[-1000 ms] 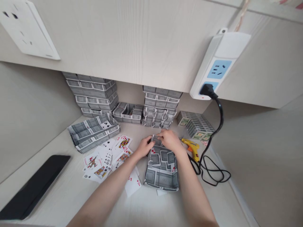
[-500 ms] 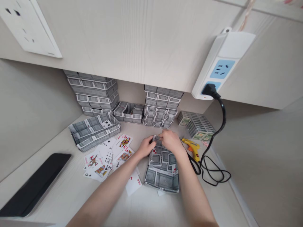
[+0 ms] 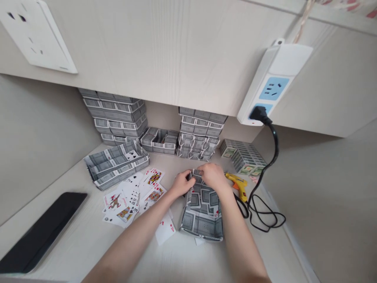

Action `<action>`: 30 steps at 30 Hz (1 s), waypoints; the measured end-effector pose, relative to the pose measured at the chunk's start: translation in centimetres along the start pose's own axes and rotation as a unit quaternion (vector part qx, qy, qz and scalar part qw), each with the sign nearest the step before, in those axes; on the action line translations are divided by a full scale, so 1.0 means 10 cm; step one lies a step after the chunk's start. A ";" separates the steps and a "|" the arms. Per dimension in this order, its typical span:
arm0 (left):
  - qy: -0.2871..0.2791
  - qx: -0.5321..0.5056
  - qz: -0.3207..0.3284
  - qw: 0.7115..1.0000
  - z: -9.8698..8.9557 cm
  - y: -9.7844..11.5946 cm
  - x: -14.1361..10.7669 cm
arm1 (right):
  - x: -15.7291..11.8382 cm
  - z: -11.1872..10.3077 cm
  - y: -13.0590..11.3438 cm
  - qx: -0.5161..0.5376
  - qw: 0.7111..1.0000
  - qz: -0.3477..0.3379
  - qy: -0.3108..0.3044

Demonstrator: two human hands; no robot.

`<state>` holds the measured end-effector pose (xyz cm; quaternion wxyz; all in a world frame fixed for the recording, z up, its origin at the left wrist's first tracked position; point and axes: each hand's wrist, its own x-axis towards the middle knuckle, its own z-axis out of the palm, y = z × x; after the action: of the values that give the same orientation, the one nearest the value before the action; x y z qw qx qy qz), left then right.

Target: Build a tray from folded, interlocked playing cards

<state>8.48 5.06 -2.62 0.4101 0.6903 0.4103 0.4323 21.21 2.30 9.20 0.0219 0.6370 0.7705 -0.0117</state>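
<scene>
A long open box made of grey-backed playing cards lies in front of me on the desk. My left hand pinches the far left corner of its wall between thumb and fingers. At the far end of the same box, my right hand is closed on the edge, its fingertips partly hidden. Loose playing cards are spread face up to the left of the box. Just right of my right hand lies a yellow glue gun.
Another open card box stands at the left, before stacked card boxes. A second stack and boxed decks stand behind. A black cable runs from the power strip. A black flat object lies front left.
The view has shifted slightly. Both hands stay at the far end of the card box, with almost no visible movement.
</scene>
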 end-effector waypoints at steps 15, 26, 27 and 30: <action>-0.005 -0.045 0.024 0.999 -0.03 0.00 0.00 | -0.04 -0.06 -0.01 0.006 1.000 0.002 0.019; -0.011 -0.092 -0.003 0.996 -0.02 0.03 0.01 | -0.04 -0.05 0.08 0.035 0.999 0.001 0.017; -0.023 -0.087 -0.002 0.996 -0.03 0.03 0.02 | -0.04 -0.04 0.09 0.040 0.999 0.001 0.020; -0.046 -0.054 -0.005 0.997 -0.05 0.03 0.02 | -0.02 0.00 0.13 0.075 0.997 -0.005 0.028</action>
<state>8.09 5.22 -2.12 0.4673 0.6844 0.3701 0.4199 22.51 2.36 9.25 -0.0479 0.6329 0.7710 -0.0520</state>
